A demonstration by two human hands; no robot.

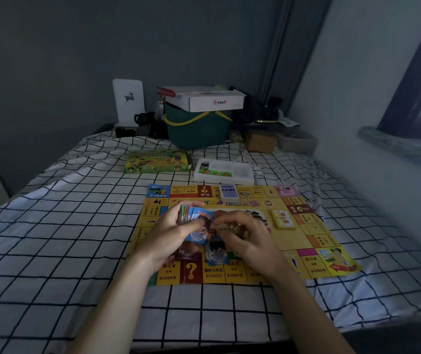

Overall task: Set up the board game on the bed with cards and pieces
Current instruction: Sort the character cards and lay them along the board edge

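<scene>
Head view, frame centre: left hand (178, 232) gripping fanned paper money (196, 221) over game board (232, 236); right hand (249, 237) curled, pinching its edge. Probably thin, light, slippery, easily creased; best pinched by short edges, stack squared.

Under the hands (204, 236), the paper game board (314, 241) is lying matt and creased on the soft cloth bed sheet (63, 238). Beyond them, a smooth plastic tray (240, 175) is sitting by a glossy cardboard game box (157, 162).
</scene>
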